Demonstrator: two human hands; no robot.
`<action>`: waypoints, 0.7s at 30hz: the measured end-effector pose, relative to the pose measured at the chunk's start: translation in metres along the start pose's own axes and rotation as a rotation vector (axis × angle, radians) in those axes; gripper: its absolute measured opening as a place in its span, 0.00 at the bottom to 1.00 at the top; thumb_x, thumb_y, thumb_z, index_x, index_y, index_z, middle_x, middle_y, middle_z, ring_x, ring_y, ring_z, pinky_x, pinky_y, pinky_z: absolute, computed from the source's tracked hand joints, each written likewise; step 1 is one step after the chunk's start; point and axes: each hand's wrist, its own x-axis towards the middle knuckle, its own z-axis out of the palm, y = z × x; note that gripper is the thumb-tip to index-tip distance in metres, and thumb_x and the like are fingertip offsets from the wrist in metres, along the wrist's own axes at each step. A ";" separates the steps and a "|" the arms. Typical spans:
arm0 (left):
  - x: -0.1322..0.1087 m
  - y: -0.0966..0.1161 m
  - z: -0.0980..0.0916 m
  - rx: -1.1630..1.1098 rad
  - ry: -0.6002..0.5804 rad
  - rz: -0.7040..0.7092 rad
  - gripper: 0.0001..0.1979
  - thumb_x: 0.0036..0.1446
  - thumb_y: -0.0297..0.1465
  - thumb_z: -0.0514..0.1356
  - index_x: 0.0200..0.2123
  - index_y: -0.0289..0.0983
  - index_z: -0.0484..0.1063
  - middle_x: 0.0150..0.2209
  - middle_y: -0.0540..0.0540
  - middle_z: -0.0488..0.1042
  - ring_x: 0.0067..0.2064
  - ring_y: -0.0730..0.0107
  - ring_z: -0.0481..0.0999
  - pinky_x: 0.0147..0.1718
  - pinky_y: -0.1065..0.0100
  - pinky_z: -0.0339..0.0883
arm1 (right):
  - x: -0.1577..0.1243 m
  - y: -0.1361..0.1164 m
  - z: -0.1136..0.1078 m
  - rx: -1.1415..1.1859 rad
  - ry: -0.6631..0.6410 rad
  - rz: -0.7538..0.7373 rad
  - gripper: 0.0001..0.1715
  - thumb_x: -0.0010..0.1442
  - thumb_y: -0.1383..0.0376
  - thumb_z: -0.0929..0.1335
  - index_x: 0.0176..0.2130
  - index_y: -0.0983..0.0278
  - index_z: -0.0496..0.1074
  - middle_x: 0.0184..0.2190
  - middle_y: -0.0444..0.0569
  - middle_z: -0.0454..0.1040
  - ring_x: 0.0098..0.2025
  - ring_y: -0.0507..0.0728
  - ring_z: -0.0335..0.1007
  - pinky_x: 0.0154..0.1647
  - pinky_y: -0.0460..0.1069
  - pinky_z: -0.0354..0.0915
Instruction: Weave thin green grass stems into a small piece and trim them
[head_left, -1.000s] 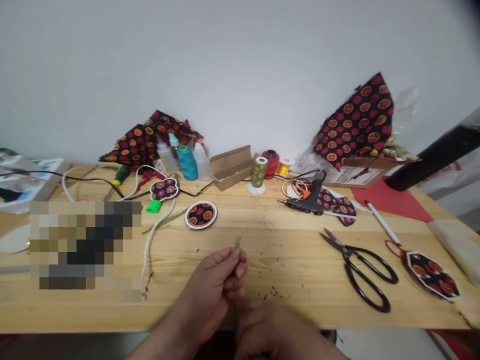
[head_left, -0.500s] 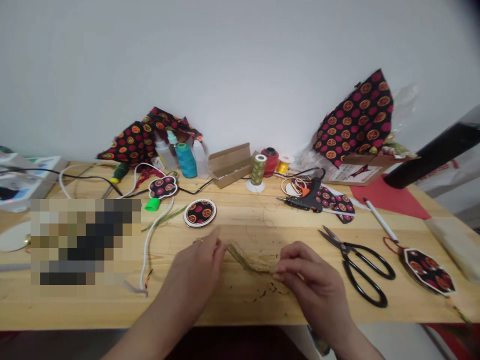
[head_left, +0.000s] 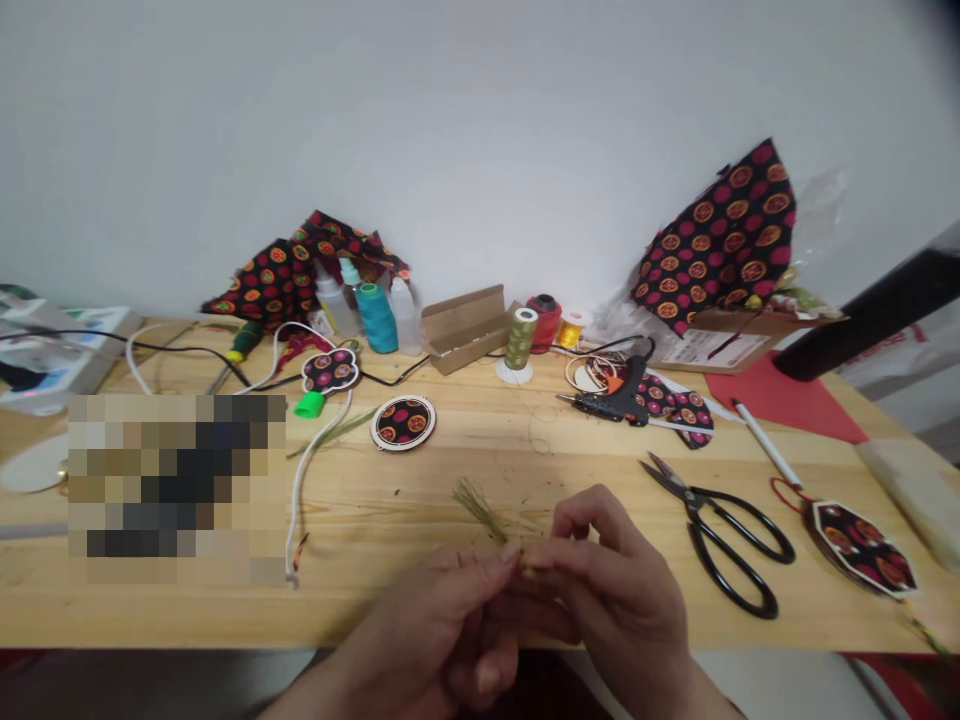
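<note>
Low over the front of the table, both hands meet around a small tassel of olive-green threads (head_left: pixel 481 508). My left hand (head_left: pixel 457 600) pinches it between thumb and fingers, and its loose ends fan out up and to the left. Against it, my right hand (head_left: pixel 619 580) is closed, its fingertips at the tassel's other end, which they mostly hide. Black-handled scissors (head_left: pixel 694 497) lie partly spread to the right of my right hand. Beyond my left hand rests a round fabric-covered disc (head_left: pixel 403 423) with a pale rim.
A glue gun (head_left: pixel 622 395) lies behind the scissors. An olive thread spool (head_left: pixel 520 338), a teal spool (head_left: pixel 376 320) and a cardboard box (head_left: pixel 469 335) stand along the wall. On the right are a white pen (head_left: pixel 766 443) and an octagonal fabric piece (head_left: pixel 864 548). A white cord (head_left: pixel 298 490) runs at left.
My left hand has moved right and toward me, from the tassel's loose end to beside my right hand. It now grips the tassel, whose loose ends point up-left.
</note>
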 end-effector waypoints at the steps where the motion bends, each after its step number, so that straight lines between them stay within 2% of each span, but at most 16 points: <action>1: 0.001 -0.001 -0.001 -0.030 0.013 -0.014 0.15 0.56 0.37 0.57 0.24 0.33 0.75 0.15 0.54 0.61 0.14 0.84 0.50 0.15 0.75 0.39 | -0.003 0.000 -0.001 -0.024 -0.020 -0.036 0.12 0.55 0.74 0.66 0.33 0.59 0.75 0.30 0.46 0.63 0.32 0.52 0.64 0.30 0.47 0.64; 3: 0.002 -0.003 -0.004 -0.084 0.038 -0.036 0.13 0.54 0.36 0.59 0.23 0.34 0.73 0.15 0.56 0.56 0.15 0.84 0.48 0.15 0.76 0.38 | -0.008 0.000 -0.001 -0.052 -0.036 -0.098 0.13 0.55 0.76 0.65 0.34 0.59 0.75 0.31 0.46 0.63 0.34 0.53 0.62 0.31 0.48 0.63; 7: 0.004 -0.006 -0.008 -0.124 0.022 -0.031 0.11 0.53 0.33 0.61 0.22 0.34 0.71 0.16 0.57 0.55 0.16 0.84 0.46 0.15 0.77 0.38 | -0.015 0.002 0.000 -0.088 -0.069 -0.152 0.13 0.53 0.77 0.67 0.33 0.60 0.74 0.30 0.46 0.63 0.34 0.53 0.60 0.31 0.48 0.61; 13: 0.006 -0.008 -0.011 -0.124 -0.013 -0.006 0.11 0.54 0.32 0.60 0.23 0.33 0.70 0.15 0.58 0.54 0.16 0.84 0.44 0.16 0.77 0.36 | -0.017 0.000 0.004 -0.048 -0.126 -0.215 0.07 0.55 0.73 0.68 0.31 0.62 0.72 0.28 0.46 0.70 0.32 0.52 0.59 0.31 0.47 0.63; 16: 0.008 -0.009 -0.012 -0.086 0.026 0.016 0.12 0.54 0.34 0.60 0.23 0.33 0.70 0.13 0.58 0.53 0.16 0.83 0.46 0.17 0.75 0.37 | -0.019 0.001 0.006 -0.057 -0.150 -0.218 0.04 0.56 0.70 0.68 0.32 0.61 0.72 0.27 0.44 0.72 0.32 0.52 0.59 0.31 0.46 0.63; 21: 0.013 -0.003 -0.016 0.036 0.144 0.063 0.13 0.53 0.37 0.60 0.27 0.32 0.73 0.12 0.58 0.56 0.15 0.82 0.47 0.16 0.73 0.36 | -0.028 0.011 0.011 -0.022 -0.247 -0.266 0.04 0.56 0.69 0.69 0.34 0.60 0.72 0.27 0.42 0.73 0.36 0.53 0.62 0.36 0.48 0.64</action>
